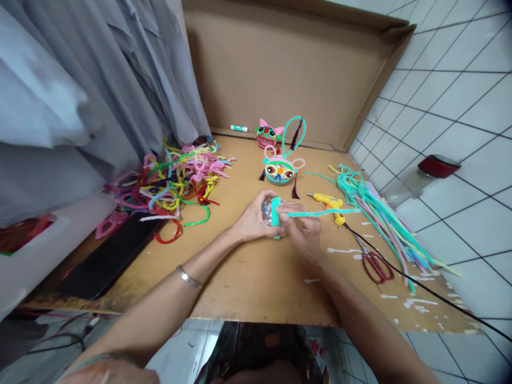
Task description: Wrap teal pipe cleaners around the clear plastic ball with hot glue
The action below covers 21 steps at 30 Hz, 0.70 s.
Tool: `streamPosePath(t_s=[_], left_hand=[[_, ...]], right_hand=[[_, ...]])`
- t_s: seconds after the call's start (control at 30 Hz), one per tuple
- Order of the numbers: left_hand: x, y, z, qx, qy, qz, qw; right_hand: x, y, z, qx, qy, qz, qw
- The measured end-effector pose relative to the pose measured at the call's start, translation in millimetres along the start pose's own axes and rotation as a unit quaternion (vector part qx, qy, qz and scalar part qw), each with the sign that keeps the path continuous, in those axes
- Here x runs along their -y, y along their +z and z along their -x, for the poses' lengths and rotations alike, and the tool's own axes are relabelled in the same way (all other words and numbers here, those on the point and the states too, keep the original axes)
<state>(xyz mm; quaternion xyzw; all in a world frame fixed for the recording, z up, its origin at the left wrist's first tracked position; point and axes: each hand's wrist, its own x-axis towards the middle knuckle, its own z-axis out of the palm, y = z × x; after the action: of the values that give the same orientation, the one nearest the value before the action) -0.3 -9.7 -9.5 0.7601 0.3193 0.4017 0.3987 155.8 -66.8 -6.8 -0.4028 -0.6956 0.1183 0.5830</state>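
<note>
My left hand (256,218) is wrapped round a small clear plastic ball (268,212) with turquoise fuzzy bands about its middle. In the fingers of my right hand (303,229) a turquoise pipe cleaner (324,213) is pinched against the ball, its free end stretching out to the right. Behind the hands sits a decorated animal-face ball (280,169) with pink loop ears, a turquoise loop handle (284,133) and dark tassels. Farther back stands a red-mouthed figure (267,136) with pink ears. A yellow hot glue gun (328,200) lies right of my right hand.
Red-handled scissors (376,265) and a bundle of pipe cleaners (394,229) lie at right, crossed by a black cord (424,298). At left are a heap of colourful pipe-cleaner pieces (180,181) and a black slab (112,258). Cardboard (296,69) walls the back; a jar (416,181) stands far right.
</note>
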Motion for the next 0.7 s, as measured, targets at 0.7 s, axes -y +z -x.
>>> streamPosePath(t_s=[0.7], left_hand=[[3.3,-1.3,-1.1,0.014,0.056,-0.041,0.998]], right_hand=[[0.2,1.5,-0.6,-0.016,-0.005,-0.019,1.000]])
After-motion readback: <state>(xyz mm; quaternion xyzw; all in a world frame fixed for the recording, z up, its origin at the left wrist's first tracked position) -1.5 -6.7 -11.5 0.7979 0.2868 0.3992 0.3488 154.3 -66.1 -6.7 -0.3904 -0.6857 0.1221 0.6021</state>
